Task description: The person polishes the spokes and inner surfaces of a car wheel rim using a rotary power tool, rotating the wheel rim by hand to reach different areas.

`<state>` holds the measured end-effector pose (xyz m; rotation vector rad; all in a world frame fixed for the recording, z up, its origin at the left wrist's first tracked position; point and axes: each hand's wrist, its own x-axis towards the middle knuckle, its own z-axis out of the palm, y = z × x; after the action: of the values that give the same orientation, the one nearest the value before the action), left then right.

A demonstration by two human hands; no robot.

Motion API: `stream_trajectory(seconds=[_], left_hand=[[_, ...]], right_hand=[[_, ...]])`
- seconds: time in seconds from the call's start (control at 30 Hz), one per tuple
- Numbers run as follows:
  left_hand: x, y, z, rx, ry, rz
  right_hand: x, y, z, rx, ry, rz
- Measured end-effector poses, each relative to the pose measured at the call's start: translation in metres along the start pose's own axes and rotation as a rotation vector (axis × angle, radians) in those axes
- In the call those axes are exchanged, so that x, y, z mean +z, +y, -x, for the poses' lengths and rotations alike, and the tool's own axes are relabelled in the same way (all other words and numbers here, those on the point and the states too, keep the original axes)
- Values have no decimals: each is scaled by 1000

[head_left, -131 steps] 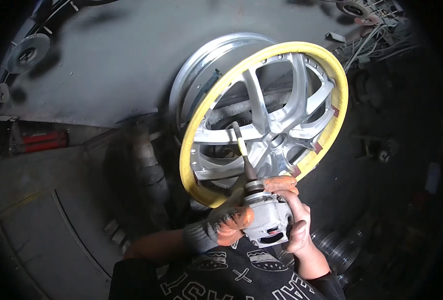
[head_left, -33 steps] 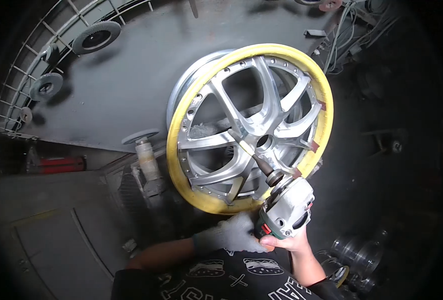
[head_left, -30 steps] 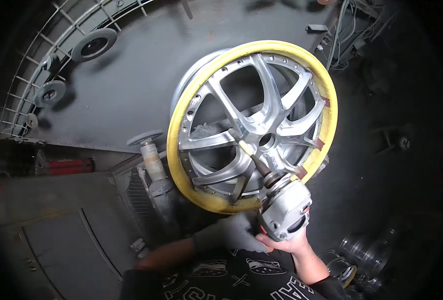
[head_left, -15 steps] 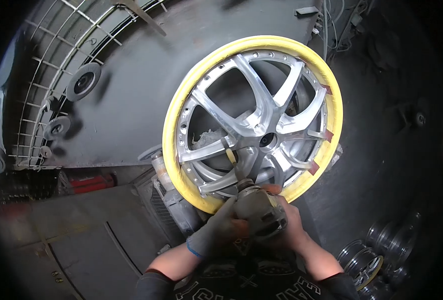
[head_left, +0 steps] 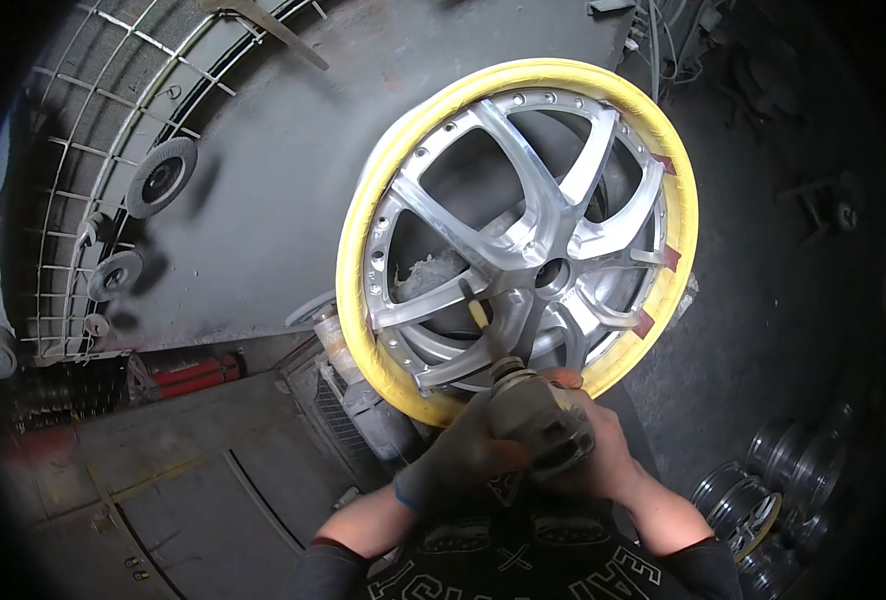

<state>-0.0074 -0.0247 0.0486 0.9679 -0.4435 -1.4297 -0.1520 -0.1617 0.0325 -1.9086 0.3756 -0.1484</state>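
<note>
A silver alloy wheel (head_left: pixel 591 160) with split spokes stands tilted before me, its outer lip wrapped in yellow tape (head_left: pixel 355 270). Small dark red tape pieces (head_left: pixel 671 258) lie along the right side of the lip. Both hands hold a dusty die grinder (head_left: pixel 551 422) at the wheel's lower edge. My left hand (head_left: pixel 455 452), in a grey glove with a blue cuff, closes around the grinder's left side. My right hand (head_left: pixel 608 445) wraps its right side. The slim bit with a yellowish section (head_left: pixel 478 313) points up at the lower-left spokes; whether it touches metal is unclear.
A wire rack (head_left: pixel 113 150) holding round abrasive wheels (head_left: pixel 161 178) curves along the left. Below it lies a red object (head_left: pixel 193 378). A dusty cylindrical machine part (head_left: pixel 368 415) sits beside the wheel's lower left. More wheel rims (head_left: pixel 738 510) are stacked at lower right.
The whole view has shifted, so wheel, hands and grinder appear farther right. The grinder bit stays by the same lower-left spokes, and both hands keep their grip.
</note>
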Motion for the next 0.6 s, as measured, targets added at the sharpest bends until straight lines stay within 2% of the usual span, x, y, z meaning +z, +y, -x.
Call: stream_trajectory(seconds=[0.07,0.17,0.33,0.43,0.5,0.6], left_hand=[[-1,-3,3,-6,24,-52],[-5,-17,8,6,56,-45],[-6,-15,0,85,-5,75],[-11,-26,-8,-31,9,67],[-3,-18,-9,-17,20,209],[-8,-26,-15,42,-32,145]], right_hand=[[0,-13,-6,41,-74,-142],[9,-14,-6,107,-127,-138],[0,-18,-5,86,-96,-94],[-8,-10,-1,77,-43,-34],[-9,-4,2,62,-5,-4],[-6,-1,3,39,-11,21]])
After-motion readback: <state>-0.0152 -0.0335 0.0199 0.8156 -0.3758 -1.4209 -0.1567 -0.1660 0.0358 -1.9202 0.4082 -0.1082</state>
